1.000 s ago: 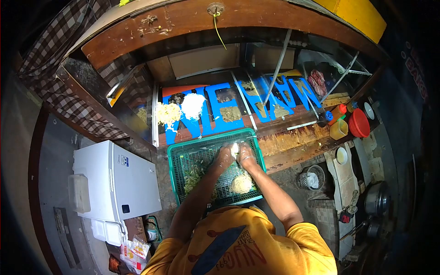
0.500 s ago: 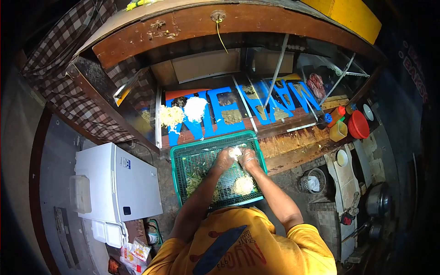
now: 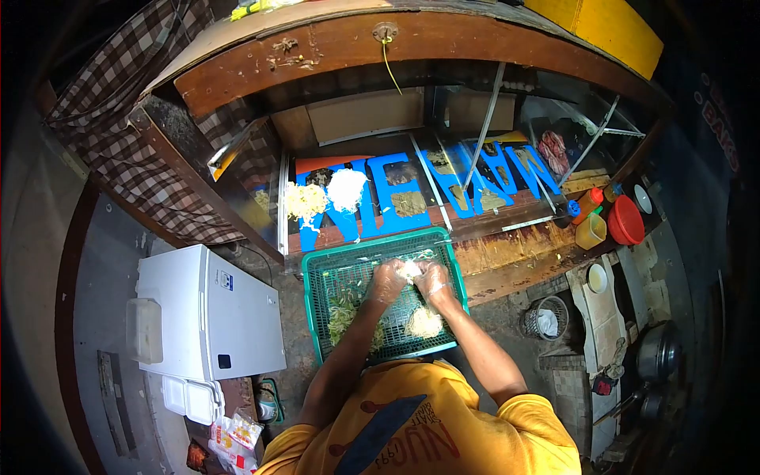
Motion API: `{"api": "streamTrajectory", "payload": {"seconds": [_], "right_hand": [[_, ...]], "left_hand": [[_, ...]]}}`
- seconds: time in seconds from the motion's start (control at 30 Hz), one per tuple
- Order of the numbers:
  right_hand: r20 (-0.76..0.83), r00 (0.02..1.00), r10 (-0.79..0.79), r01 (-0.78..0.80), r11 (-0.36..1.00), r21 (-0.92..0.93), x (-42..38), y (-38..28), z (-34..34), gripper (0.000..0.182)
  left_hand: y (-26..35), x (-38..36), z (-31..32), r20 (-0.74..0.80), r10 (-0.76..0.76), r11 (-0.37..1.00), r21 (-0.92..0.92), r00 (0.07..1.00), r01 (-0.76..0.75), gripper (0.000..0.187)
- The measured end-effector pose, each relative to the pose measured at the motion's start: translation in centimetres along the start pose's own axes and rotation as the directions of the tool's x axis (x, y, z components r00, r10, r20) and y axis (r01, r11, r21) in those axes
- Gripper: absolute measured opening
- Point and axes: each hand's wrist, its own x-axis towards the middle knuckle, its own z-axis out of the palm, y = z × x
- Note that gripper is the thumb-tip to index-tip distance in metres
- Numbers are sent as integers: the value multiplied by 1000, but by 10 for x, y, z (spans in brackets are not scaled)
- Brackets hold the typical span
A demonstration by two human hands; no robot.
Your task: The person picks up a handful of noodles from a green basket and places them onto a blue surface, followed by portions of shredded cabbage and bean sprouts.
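Observation:
A green plastic basket tray [image 3: 317, 273] sits in front of me at the edge of a wooden counter. Inside it lie green vegetable shreds [image 3: 342, 314] on the left and a pale clump of noodles [image 3: 424, 323] on the right. Over the far part of the tray, my left hand [image 3: 387, 281] and my right hand [image 3: 433, 279] are pressed together around a small pale lump of noodles [image 3: 409, 269]. Both hands seem to wear thin clear gloves.
A glass display case with blue letters [image 3: 412, 198] holds piles of noodles [image 3: 305, 200] behind the tray. A white fridge [image 3: 210, 313] stands to the left. Right of the tray are a red lid [image 3: 627, 220], a yellow cup [image 3: 590, 230] and a small basket [image 3: 542, 318].
The view has shifted slightly, and both hands stay together over the tray working the pale lump.

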Motion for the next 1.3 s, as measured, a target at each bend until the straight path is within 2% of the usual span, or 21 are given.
{"api": "streamTrajectory", "payload": {"seconds": [0.07, 0.13, 0.17, 0.23, 0.33, 0.53, 0.8, 0.97, 1.07, 1.17, 1.3], "right_hand": [[-1, 1000, 5, -5, 1000, -9, -3, -8, -5, 23], [-45, 989, -140, 138, 989, -46, -6, -13, -9, 22], [-45, 989, -142, 140, 989, -45, -6, -17, -11, 22], [-57, 965, -257, 255, 966, -49, -7, -20, -13, 20], [-26, 949, -315, 316, 948, 49, -8, -39, -27, 19], [-64, 942, -330, 334, 940, 71, -15, -69, -35, 22], [-94, 906, -412, 419, 905, 73, 1, -93, -30, 22], [-155, 841, -518, 533, 843, 75, 13, -109, -26, 24], [-154, 825, -544, 553, 833, 12, 24, -117, -23, 20], [-164, 814, -557, 569, 822, 30, 30, -132, -24, 17], [-177, 783, -596, 612, 790, 45, 43, -141, -19, 16]], "left_hand": [[2, -2, 0, -35, 42, 998, 44, 999, -40, 25], [9, -5, -3, -109, 61, 998, 23, 992, -58, 22], [12, -6, -5, -111, 62, 998, 24, 992, -59, 22], [18, -8, -8, -106, -23, 993, -121, 994, 10, 21], [29, -10, -16, -94, -106, 984, -151, 990, 91, 21], [60, -15, -34, -230, -24, 1000, -12, 973, 22, 19], [75, -7, -61, -300, 28, 999, -7, 953, -32, 18], [78, 0, -75, -346, 49, 997, -38, 937, -66, 16], [77, 9, -84, -385, 106, 994, 4, 917, -113, 16], [89, 13, -98, -388, 104, 994, -2, 916, -113, 16], [90, 25, -112, -396, 126, 992, 78, 909, -103, 16]]}}
